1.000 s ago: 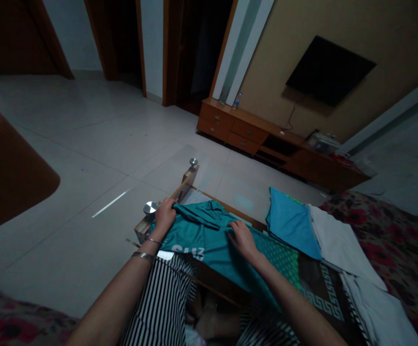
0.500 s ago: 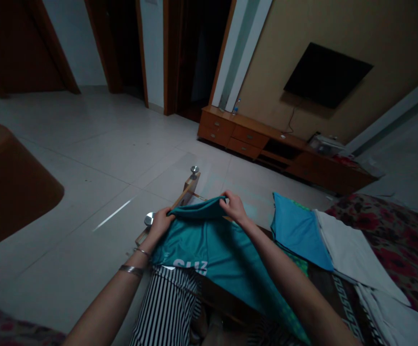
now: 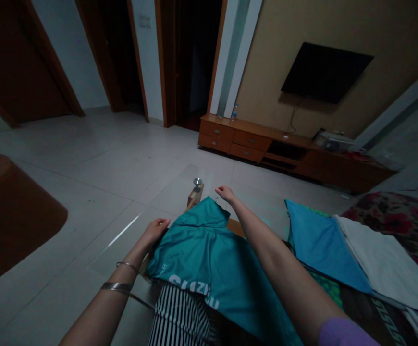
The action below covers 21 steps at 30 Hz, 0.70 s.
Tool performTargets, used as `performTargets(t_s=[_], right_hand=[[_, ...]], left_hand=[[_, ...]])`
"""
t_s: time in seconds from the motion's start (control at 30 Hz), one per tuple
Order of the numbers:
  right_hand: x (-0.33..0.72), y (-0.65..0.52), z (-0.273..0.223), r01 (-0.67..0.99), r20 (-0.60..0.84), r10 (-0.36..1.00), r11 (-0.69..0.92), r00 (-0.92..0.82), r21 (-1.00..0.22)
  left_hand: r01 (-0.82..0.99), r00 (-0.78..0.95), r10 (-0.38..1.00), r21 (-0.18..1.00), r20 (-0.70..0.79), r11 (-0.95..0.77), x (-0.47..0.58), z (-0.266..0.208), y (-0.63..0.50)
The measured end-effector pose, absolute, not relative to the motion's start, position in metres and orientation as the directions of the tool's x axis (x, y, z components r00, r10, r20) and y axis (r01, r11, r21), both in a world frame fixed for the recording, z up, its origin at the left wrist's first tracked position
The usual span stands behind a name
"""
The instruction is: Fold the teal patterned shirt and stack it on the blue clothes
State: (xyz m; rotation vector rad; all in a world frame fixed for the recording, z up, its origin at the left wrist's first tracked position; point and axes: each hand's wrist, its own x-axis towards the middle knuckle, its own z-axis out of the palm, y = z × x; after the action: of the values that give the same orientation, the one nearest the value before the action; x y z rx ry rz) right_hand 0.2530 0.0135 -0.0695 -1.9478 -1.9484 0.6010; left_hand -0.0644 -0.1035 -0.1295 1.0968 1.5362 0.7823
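A teal garment (image 3: 209,245) with white lettering is spread over a glass table, its near part draped above black-and-white striped fabric (image 3: 178,312). My left hand (image 3: 155,230) is beside the garment's left edge, fingers stretched loosely and not gripping the cloth. Metal bangles circle that wrist. Just off the garment's far corner is my right hand (image 3: 226,193), its fingers curled together with no cloth visible in them. The cloth under both hands lies mostly flat, with small creases near the far end.
A folded blue cloth (image 3: 324,245) and a white cloth (image 3: 385,259) lie to the right. A metal table fitting (image 3: 197,181) stands beyond the garment. An orange-brown seat (image 3: 18,216) is at left; a wooden TV cabinet (image 3: 252,139) runs along the far wall.
Both hands have let go of the garment's far edge, which was lifted and folded between them and is now laid down. My left hand has moved slightly left. The view has shifted.
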Motion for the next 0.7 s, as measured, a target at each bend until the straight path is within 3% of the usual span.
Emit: performTargets(t_s=[0.17,0.33,0.43,0.53,0.6,0.7], right_hand=[[0.276,-0.020,-0.102,0.937,-0.207,0.978,-0.105,0.036,-0.334],[0.273,-0.047,-0.105,0.974,-0.197,0.979,-0.097,0.057,-0.204],[0.251,-0.049,-0.089,0.988,-0.119,0.992,-0.059,0.042,-0.144],[0.207,-0.048,-0.075,0.953,-0.023,0.961,0.270,-0.276,-0.141],[0.171,-0.048,-0.073,0.818,0.004,0.830,0.551,-0.558,-0.165],[0.127,-0.052,-0.080,0.681,-0.007,0.689,0.713,-0.724,-0.167]], left_hand=[[0.327,0.066,0.934,0.892,-0.351,0.312,-0.082,-0.123,-0.137],[0.457,0.066,0.950,0.856,-0.304,0.242,-0.084,-0.122,-0.151],[0.416,-0.014,0.957,0.868,-0.290,0.269,-0.083,-0.123,-0.152],[0.337,-0.063,0.965,0.904,-0.256,0.262,-0.081,-0.122,-0.161],[0.287,-0.075,0.965,0.922,-0.249,0.260,-0.081,-0.120,-0.170],[0.240,-0.078,0.962,0.932,-0.260,0.271,-0.082,-0.118,-0.183]])
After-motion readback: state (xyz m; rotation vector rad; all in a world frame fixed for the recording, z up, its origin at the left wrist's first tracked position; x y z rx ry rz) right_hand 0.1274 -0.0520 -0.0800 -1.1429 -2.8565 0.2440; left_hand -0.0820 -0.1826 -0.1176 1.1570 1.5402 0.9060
